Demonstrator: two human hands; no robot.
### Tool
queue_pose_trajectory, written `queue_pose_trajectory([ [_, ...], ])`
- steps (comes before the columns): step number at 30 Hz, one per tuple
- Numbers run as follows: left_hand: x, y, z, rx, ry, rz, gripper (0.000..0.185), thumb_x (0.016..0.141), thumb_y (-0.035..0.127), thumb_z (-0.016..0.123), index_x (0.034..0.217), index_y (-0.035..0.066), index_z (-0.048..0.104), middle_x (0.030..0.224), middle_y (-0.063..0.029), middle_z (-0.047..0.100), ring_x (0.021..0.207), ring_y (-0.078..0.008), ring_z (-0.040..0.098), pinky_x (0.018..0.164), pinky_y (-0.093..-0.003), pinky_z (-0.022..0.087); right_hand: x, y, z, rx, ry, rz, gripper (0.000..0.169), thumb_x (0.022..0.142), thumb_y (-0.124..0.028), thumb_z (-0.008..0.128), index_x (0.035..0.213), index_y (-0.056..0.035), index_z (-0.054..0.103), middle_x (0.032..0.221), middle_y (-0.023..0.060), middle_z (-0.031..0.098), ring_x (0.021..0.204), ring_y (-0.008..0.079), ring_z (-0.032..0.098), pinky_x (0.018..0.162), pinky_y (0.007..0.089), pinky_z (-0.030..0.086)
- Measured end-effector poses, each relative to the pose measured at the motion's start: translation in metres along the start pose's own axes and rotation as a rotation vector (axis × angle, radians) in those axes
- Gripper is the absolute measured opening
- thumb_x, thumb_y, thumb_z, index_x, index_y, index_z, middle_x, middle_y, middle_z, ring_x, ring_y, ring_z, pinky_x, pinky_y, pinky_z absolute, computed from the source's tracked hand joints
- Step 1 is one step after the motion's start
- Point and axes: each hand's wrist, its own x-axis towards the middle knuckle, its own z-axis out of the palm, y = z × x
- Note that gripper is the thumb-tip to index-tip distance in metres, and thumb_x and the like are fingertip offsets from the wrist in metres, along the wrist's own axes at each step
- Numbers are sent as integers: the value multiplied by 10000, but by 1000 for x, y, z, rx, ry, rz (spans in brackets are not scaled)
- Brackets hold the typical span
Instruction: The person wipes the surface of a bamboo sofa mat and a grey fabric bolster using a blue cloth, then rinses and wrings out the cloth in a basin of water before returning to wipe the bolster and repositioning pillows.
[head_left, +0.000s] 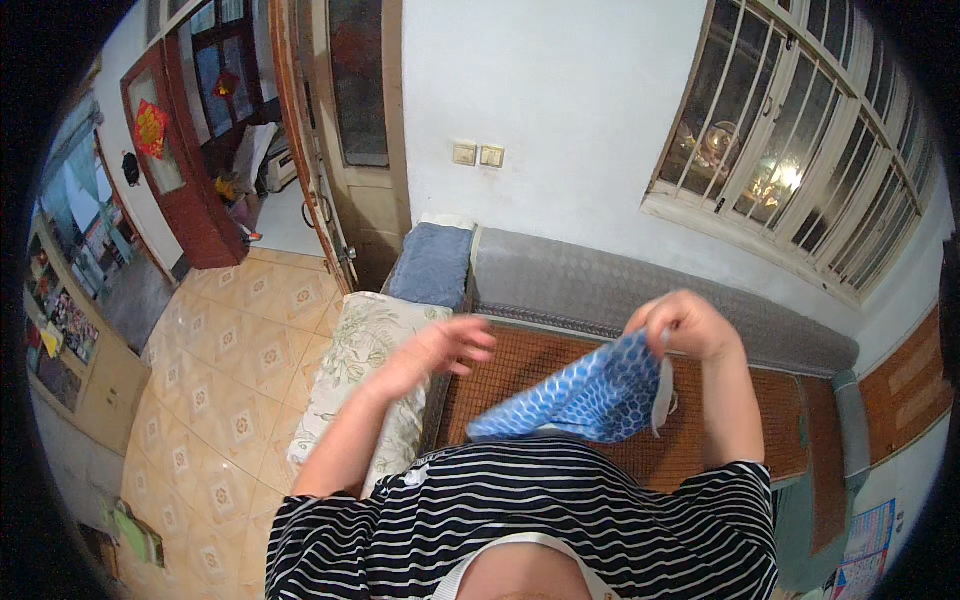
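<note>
A blue patterned cloth (585, 390) with a white honeycomb-like print and a pale edging or strap hangs in front of my striped shirt. My right hand (686, 326) is raised on the right and pinches the cloth by its upper edge. To the left, my left hand (454, 345) is slightly blurred, its fingers apart and nothing in it, over the edge of a pale leaf-print cushion (360, 337). The cloth's lower edge is partly hidden by my chest. Beneath the cloth lies a brown woven mat (502, 367) on a sofa seat.
A grey sofa back (585, 262) runs along the white wall below a barred window (787, 150). A folded blue-grey towel (431, 262) covers the sofa's far left arm. An open wooden door (311, 150) stands beyond it. Patterned floor tiles (225, 360) extend on the left.
</note>
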Motion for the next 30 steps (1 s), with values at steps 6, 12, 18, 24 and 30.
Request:
queue_pose_trajectory([
  [6, 27, -43, 68, 449, -242, 292, 967, 832, 401, 773, 1557, 61, 231, 1579, -167, 308, 1444, -287, 324, 1174, -406, 271, 47, -14, 45, -89, -395, 4, 144, 719, 68, 555, 780, -22, 650, 982, 92, 701, 968, 227, 653, 838, 359, 508],
  [12, 33, -58, 66, 424, -216, 224, 294, 944, 193, 674, 1164, 7, 618, 1073, -87, 631, 1029, -199, 589, 920, -339, 458, 47, -6, 49, 178, -223, -2, 101, 765, 40, 587, 716, -33, 635, 975, 141, 694, 864, 235, 642, 782, 330, 508],
  [18, 8, -59, 54, 384, 5, -55, 270, 1008, 250, 583, 1071, -5, 648, 843, -29, 624, 811, -95, 555, 766, -282, 479, 21, 48, 39, 686, 79, 82, 104, 839, -21, 590, 763, -90, 579, 1024, 99, 654, 858, 194, 600, 737, 314, 495],
  [24, -1, -59, 41, 308, 174, -28, 260, 1020, 225, 558, 1035, -18, 649, 834, -27, 620, 799, -96, 555, 745, -282, 489, 8, 73, 54, -16, 191, 209, 280, 816, -1, 712, 965, -96, 495, 881, -1, 521, 853, 89, 523, 744, 269, 468],
  [30, -2, -34, 33, 631, 16, -150, 223, 996, 223, 594, 1017, 13, 663, 825, -34, 644, 801, -105, 574, 746, -304, 492, 13, 62, 38, 118, 234, 132, 314, 896, 66, 588, 1148, -71, 460, 1012, 34, 601, 926, 81, 590, 783, 249, 519],
])
